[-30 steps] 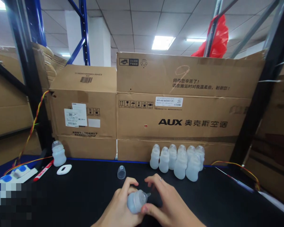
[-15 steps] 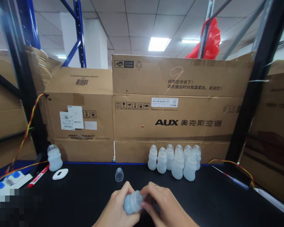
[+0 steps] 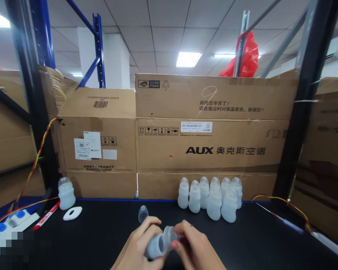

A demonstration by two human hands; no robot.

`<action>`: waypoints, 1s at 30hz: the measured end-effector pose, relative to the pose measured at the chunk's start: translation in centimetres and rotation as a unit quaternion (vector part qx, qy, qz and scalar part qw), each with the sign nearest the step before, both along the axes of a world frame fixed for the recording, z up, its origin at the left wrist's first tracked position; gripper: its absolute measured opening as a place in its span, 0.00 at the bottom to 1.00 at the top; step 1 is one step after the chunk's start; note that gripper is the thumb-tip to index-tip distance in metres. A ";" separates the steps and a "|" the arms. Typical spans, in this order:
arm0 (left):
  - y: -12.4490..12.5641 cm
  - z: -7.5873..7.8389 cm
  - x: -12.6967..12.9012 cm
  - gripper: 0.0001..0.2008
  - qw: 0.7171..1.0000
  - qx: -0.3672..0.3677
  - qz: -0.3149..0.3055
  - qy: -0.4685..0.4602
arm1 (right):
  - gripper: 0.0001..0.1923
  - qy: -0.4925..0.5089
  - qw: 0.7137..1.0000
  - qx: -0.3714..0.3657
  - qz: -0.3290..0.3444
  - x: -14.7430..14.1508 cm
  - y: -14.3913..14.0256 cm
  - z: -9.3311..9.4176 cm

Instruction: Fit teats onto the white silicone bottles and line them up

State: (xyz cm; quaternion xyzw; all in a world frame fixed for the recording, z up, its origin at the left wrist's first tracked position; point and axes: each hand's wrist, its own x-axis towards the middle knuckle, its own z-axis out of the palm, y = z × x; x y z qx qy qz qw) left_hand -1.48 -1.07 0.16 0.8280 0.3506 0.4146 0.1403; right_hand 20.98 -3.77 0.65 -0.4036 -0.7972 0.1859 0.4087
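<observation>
both hands [image 3: 169, 249] clasped around frosted, waisted plastic bottle [image 3: 159, 243] over matte black table [image 3: 256, 240]

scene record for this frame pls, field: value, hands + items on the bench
left hand: grips body of a small translucent bottle, tilted on its side
right hand: fingers at the bottle's collar end
loose cap: upright on the black bench, just beyond the hands
bottle cluster: capped, upright, against the cardboard boxes
single bottle: far left, upright
near it: white oval piece, red marker
</observation>
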 end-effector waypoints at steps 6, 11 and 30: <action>1.5 2.8 -3.1 0.08 0.986 0.091 0.119 0.074 | 0.08 -0.009 0.999 0.033 -0.013 0.3 0.0 0.3; 3.5 3.9 -6.3 0.11 0.971 0.047 0.195 0.133 | 0.06 -0.064 0.997 0.039 -0.025 0.2 -0.2 -0.1; 0.5 -0.1 -2.5 0.25 0.959 0.256 0.122 0.022 | 0.07 -0.044 0.998 -0.038 0.012 -0.8 1.9 -4.2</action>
